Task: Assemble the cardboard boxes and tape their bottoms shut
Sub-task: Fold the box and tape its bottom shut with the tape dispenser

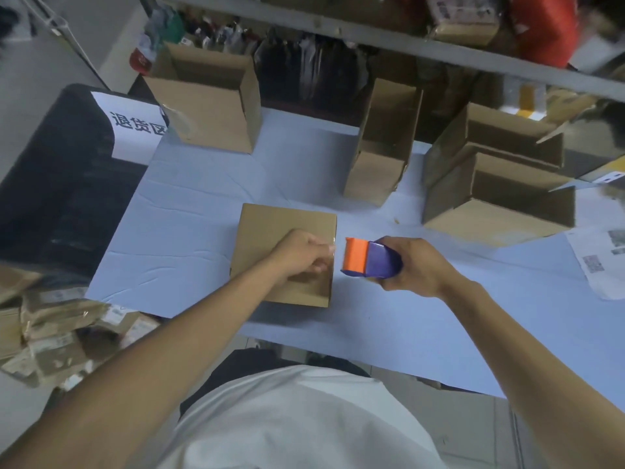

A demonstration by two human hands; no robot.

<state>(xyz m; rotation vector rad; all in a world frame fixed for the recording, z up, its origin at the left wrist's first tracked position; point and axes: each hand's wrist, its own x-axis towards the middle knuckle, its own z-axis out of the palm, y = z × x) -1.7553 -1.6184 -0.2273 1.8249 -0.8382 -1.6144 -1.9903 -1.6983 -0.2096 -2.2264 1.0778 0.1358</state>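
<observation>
A small cardboard box [270, 228] lies bottom-up on the pale blue table [189, 211], close to the front edge. My left hand [301, 255] rests on its top near the right edge, fingers curled against a strip of clear tape there. Just right of the box, my right hand [412, 265] grips a purple tape dispenser [370, 258] with an orange front, which points at the box's right side.
Assembled open boxes stand behind: one at the back left [209, 106], a narrow one in the middle [382, 147], two at the right [497, 191]. A black bin with a paper sign [135, 123] sits to the left. Taped parcels [61, 333] are piled at lower left. Printed sheets [605, 258] lie far right.
</observation>
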